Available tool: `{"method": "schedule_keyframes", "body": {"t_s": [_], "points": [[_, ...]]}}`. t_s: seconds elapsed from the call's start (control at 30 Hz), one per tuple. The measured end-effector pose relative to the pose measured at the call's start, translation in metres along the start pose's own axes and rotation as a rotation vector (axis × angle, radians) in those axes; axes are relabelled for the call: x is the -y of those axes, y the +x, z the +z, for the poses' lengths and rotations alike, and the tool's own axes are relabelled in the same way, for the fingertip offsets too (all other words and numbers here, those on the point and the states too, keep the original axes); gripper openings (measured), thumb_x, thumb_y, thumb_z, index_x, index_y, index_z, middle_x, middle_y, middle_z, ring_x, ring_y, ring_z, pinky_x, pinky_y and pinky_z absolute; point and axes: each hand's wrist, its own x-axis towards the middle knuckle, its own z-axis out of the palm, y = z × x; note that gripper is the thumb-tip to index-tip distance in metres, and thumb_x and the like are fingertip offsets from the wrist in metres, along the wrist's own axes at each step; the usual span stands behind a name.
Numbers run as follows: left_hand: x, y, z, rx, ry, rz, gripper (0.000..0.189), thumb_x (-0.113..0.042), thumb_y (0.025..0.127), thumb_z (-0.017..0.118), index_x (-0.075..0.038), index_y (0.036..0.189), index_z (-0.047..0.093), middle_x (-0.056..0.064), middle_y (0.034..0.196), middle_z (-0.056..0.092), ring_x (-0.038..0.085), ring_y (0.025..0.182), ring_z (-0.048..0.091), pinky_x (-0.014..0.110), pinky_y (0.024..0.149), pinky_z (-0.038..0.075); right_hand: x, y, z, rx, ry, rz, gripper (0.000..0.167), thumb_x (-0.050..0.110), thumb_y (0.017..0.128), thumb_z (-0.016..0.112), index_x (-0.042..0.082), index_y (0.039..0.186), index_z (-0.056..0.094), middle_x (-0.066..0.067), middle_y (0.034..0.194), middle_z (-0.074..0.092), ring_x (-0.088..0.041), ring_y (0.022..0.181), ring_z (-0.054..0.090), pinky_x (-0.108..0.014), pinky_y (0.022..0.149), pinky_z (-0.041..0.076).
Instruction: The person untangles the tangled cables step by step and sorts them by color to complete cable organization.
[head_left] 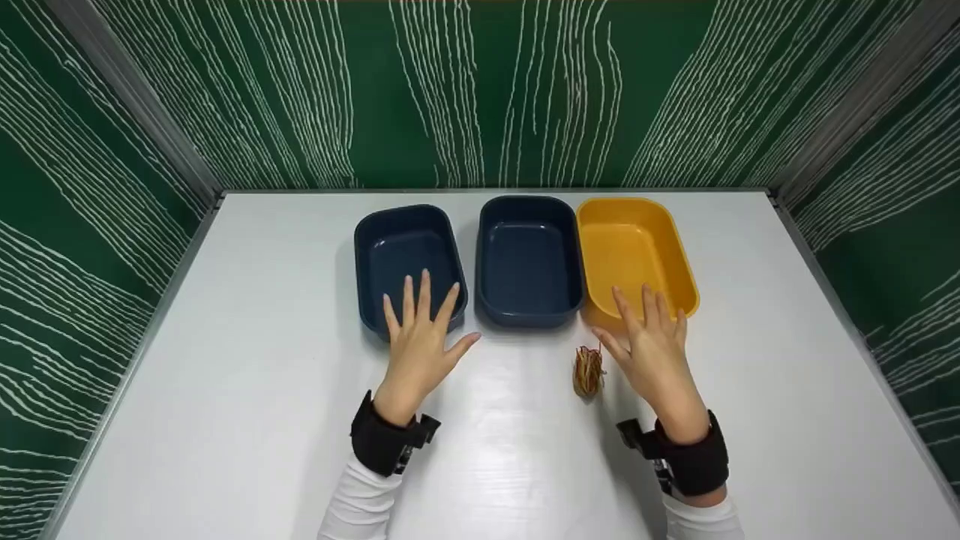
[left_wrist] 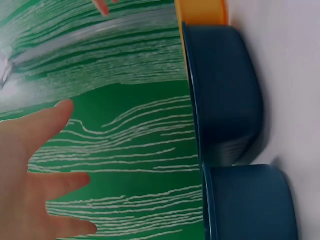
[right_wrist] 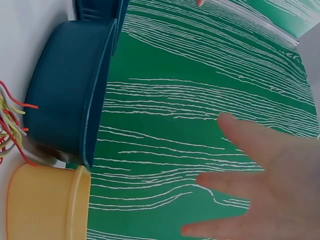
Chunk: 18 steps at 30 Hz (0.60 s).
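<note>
My left hand [head_left: 418,356] is spread flat with straight fingers, held above the front of the left dark blue bin [head_left: 412,244]. In the left wrist view its thumb and fingers reach out higher than the bin rims, with nothing in them. My right hand [head_left: 656,360] is spread too, its fingertips overlapping the near edge of the yellow bin [head_left: 634,251] in the head view. Just left of that hand, a small bundle of thin red, yellow and pale strands [head_left: 588,372] lies on the table. Neither hand holds anything.
A second dark blue bin [head_left: 530,262] stands in the middle, against the yellow one. All three bins form a row toward the back of the white table [head_left: 247,360]. Green panels with white wavy lines [head_left: 495,90] close off the back and sides.
</note>
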Motion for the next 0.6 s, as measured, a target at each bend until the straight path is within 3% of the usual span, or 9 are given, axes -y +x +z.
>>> {"method": "schedule_keyframes", "body": {"t_s": [0.13, 0.23, 0.3, 0.4, 0.5, 0.6], "points": [[-0.001, -0.003, -0.003, -0.042, -0.039, 0.036, 0.060, -0.045, 0.085, 0.052, -0.012, 0.134, 0.039, 0.021, 0.140, 0.024, 0.037, 0.130, 0.017, 0.055, 0.104, 0.004, -0.002, -0.004, 0.000, -0.067, 0.032, -0.069, 0.055, 0.025, 0.083, 0.061, 0.000, 0.129, 0.041, -0.031, 0.129, 0.035, -0.047, 0.117, 0.033, -0.061, 0.097, 0.016], [0.002, -0.004, -0.007, -0.141, -0.146, 0.086, 0.049, -0.035, 0.085, 0.056, -0.008, 0.125, 0.049, 0.019, 0.130, 0.042, 0.033, 0.123, 0.035, 0.052, 0.103, 0.017, -0.009, -0.004, 0.000, -0.098, 0.123, -0.089, 0.047, 0.017, 0.081, 0.065, -0.002, 0.121, 0.050, -0.026, 0.115, 0.052, -0.040, 0.103, 0.050, -0.054, 0.088, 0.035], [0.005, -0.006, -0.007, -0.205, -0.243, 0.116, 0.040, -0.028, 0.085, 0.059, -0.005, 0.117, 0.056, 0.015, 0.119, 0.053, 0.028, 0.112, 0.048, 0.047, 0.100, 0.028, -0.015, -0.004, 0.002, -0.081, 0.202, -0.051, 0.038, 0.012, 0.081, 0.064, -0.003, 0.115, 0.055, -0.022, 0.102, 0.060, -0.036, 0.091, 0.057, -0.049, 0.078, 0.043], [0.011, -0.008, -0.004, -0.245, -0.368, 0.126, 0.029, -0.021, 0.085, 0.060, -0.003, 0.107, 0.062, 0.009, 0.102, 0.063, 0.021, 0.094, 0.059, 0.039, 0.088, 0.041, -0.028, -0.004, 0.008, -0.012, 0.273, 0.040, 0.027, 0.010, 0.083, 0.061, -0.004, 0.107, 0.059, -0.019, 0.089, 0.063, -0.032, 0.077, 0.060, -0.045, 0.068, 0.047], [0.018, -0.011, 0.003, -0.212, -0.425, 0.093, 0.024, -0.017, 0.085, 0.059, -0.002, 0.103, 0.064, 0.007, 0.093, 0.066, 0.019, 0.084, 0.062, 0.034, 0.077, 0.047, -0.041, -0.006, 0.016, 0.093, 0.272, 0.104, 0.027, 0.013, 0.085, 0.058, -0.006, 0.104, 0.059, -0.021, 0.085, 0.062, -0.033, 0.074, 0.059, -0.044, 0.067, 0.047], [0.024, -0.014, 0.009, -0.156, -0.443, 0.057, 0.023, -0.016, 0.086, 0.058, -0.002, 0.102, 0.064, 0.008, 0.091, 0.066, 0.018, 0.080, 0.062, 0.032, 0.073, 0.049, -0.052, -0.007, 0.024, 0.217, 0.323, 0.166, 0.037, 0.020, 0.086, 0.057, -0.008, 0.109, 0.055, -0.023, 0.086, 0.061, -0.032, 0.073, 0.059, -0.039, 0.062, 0.048]]}}
